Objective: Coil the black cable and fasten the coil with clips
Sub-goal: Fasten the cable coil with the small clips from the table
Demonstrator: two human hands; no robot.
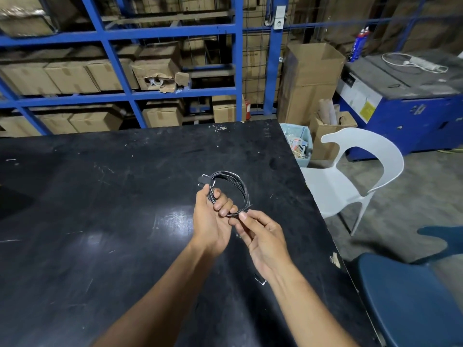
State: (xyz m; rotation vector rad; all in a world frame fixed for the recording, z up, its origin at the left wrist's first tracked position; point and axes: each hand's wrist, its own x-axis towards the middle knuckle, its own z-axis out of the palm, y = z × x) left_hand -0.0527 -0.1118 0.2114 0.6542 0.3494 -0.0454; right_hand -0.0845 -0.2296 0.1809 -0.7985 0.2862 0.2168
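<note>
The black cable is wound into a small round coil of several loops, held just above the black table. My left hand grips the coil's near-left side, fingers curled around the bundled strands. A black binder clip with silver wire handles sits on the coil just above my left thumb. My right hand pinches the coil's lower edge, where a loose cable end sticks out, between thumb and forefinger. Another small clip lies on the table under my right wrist.
A white plastic chair stands off the table's right edge, and a blue chair is near right. Behind the table are blue shelving with cardboard boxes, a bin and a blue machine.
</note>
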